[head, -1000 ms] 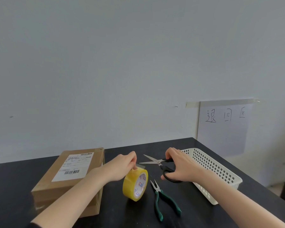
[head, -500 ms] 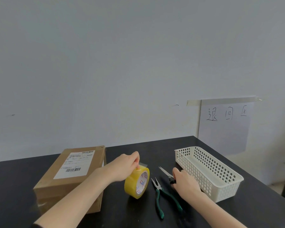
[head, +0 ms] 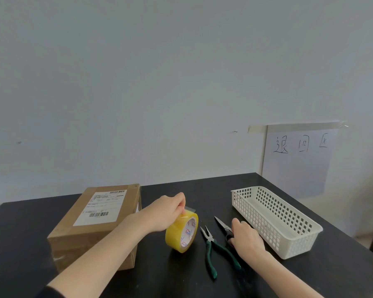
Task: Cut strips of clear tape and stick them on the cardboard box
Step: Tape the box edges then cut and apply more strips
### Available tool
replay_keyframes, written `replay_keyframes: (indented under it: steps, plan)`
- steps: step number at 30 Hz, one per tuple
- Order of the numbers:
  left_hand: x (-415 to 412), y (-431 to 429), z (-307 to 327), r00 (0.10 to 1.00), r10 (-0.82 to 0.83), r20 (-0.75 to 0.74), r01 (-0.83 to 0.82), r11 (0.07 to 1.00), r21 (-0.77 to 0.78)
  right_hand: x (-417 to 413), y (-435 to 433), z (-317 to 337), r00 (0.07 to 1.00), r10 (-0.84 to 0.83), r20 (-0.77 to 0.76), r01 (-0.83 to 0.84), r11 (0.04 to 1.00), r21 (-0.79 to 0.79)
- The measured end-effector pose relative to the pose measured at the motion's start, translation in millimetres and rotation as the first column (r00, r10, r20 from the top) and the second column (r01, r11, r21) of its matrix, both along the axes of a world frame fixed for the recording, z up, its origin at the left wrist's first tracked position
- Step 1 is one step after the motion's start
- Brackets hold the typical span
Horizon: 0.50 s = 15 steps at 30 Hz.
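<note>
Left hand (head: 163, 214) on tape roll (head: 179, 236)

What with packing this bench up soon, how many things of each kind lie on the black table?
cardboard box: 1
tape roll: 1
scissors: 1
pliers: 1
white basket: 1
Total: 5
</note>
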State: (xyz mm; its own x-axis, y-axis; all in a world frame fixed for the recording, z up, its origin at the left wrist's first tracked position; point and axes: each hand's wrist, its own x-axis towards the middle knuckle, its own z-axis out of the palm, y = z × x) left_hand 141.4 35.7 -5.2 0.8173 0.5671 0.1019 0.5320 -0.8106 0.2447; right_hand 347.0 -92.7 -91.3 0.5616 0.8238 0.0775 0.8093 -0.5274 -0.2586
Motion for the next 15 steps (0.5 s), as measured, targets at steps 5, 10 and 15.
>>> replay_keyframes:
  steps: [5, 10, 15]
  plan:
    - [0, 0, 0, 1.000, 0.007, -0.005, -0.007, 1.000, 0.010, 4, 2, 0, 1.000, -0.012, -0.018, 0.012, 1.000, 0.009]
    - [0, 0, 0, 1.000, 0.012, -0.011, -0.012, 1.000, 0.007, 13, 4, -1, 0.997, -0.004, -0.071, 0.004, 1.000, -0.009]
    - [-1, -1, 0, 1.000, 0.011, -0.006, -0.011, 1.000, 0.009, 18, 9, 2, 0.993, -0.004, -0.116, -0.007, 0.996, -0.093]
